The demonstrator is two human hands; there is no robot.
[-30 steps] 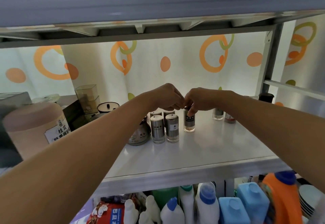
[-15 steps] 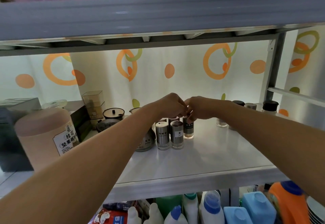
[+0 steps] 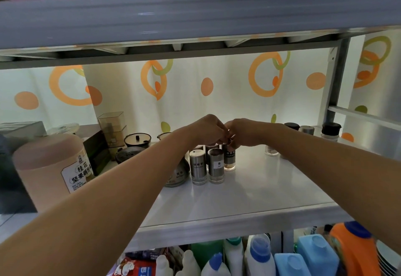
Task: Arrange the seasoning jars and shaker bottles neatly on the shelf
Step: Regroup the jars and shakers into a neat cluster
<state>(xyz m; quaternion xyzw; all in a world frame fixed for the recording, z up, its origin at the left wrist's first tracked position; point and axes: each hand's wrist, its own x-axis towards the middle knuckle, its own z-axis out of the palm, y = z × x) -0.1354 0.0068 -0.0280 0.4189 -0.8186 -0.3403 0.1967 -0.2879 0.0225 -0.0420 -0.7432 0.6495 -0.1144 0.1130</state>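
The left hand point(image 3: 208, 130) and right hand point(image 3: 245, 133) cover the shaker point(image 3: 229, 159) cap; the left's grip is unclear. Back jars point(image 3: 212, 146) sit mostly hidden.

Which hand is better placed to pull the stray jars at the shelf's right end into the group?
Likely the right hand, on the dark-labelled shaker: the stray jars stand by its forearm, while the left hand would have to cross it.

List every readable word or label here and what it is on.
"桂花 坚果藕粉": label of the pink tub.
"盐 Salt": front shaker.
Left shaker, dark-labelled shaker, round pot, red packet: print too blurred to read.
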